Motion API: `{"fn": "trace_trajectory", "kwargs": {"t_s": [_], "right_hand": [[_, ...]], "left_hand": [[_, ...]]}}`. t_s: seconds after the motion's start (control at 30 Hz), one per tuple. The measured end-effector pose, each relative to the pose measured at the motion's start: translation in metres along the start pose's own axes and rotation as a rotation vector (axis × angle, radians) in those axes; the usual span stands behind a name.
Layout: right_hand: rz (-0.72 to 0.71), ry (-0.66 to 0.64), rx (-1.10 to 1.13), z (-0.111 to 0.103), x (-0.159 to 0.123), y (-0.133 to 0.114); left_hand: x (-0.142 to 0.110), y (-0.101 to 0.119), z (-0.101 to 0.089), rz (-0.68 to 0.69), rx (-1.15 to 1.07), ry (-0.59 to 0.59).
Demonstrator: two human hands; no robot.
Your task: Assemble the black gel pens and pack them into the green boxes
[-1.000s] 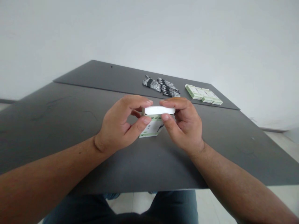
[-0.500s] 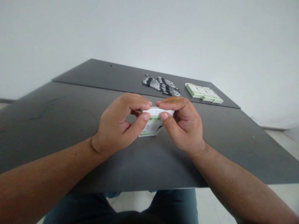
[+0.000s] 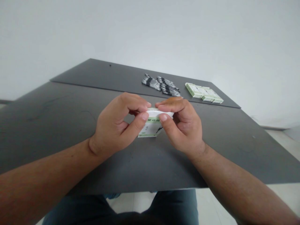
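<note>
Pale wall (image 3: pixel 150 34) at the back, and in front of it a big dark grey desk (image 3: pixel 117 175) with a seam running across it. The person's jeans (image 3: pixel 178 206) show below the front edge. Left hand (image 3: pixel 118 122) and right hand (image 3: pixel 185 126) are both grasping, thumbs in front and index fingers over the top. A row of flat green-and-white cartons (image 3: pixel 203 92) sits by the back right corner. Left of those, between the seam and the back edge, are bunches of black-and-silver pen-like sticks (image 3: pixel 151 82). The one carton (image 3: pixel 151 128) in both hands is upright-ish between seam and front edge, fingers on its white top; can't tell if its bottom touches the desk. Tiny black bit (image 3: pixel 110 65) near the back left corner.
</note>
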State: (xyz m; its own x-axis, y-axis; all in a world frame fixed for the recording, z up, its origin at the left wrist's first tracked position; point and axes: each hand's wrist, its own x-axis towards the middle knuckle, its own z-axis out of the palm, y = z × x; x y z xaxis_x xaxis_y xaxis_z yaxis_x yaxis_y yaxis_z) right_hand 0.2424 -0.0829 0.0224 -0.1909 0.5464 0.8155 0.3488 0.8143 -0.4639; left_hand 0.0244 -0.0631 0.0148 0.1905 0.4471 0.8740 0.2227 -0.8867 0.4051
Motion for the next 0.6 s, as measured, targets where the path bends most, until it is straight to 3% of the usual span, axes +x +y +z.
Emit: {"fn": "trace_trajectory", "kwargs": {"t_s": [0.3, 0.6], "right_hand": [[-0.155, -0.010, -0.057, -0.003, 0.000, 0.010], [-0.124, -0.022, -0.019, -0.003, 0.001, 0.013]], "left_hand": [[0.000, -0.011, -0.003, 0.120, 0.077, -0.031], [0.002, -0.011, -0.006, 0.161, 0.108, -0.072]]}}
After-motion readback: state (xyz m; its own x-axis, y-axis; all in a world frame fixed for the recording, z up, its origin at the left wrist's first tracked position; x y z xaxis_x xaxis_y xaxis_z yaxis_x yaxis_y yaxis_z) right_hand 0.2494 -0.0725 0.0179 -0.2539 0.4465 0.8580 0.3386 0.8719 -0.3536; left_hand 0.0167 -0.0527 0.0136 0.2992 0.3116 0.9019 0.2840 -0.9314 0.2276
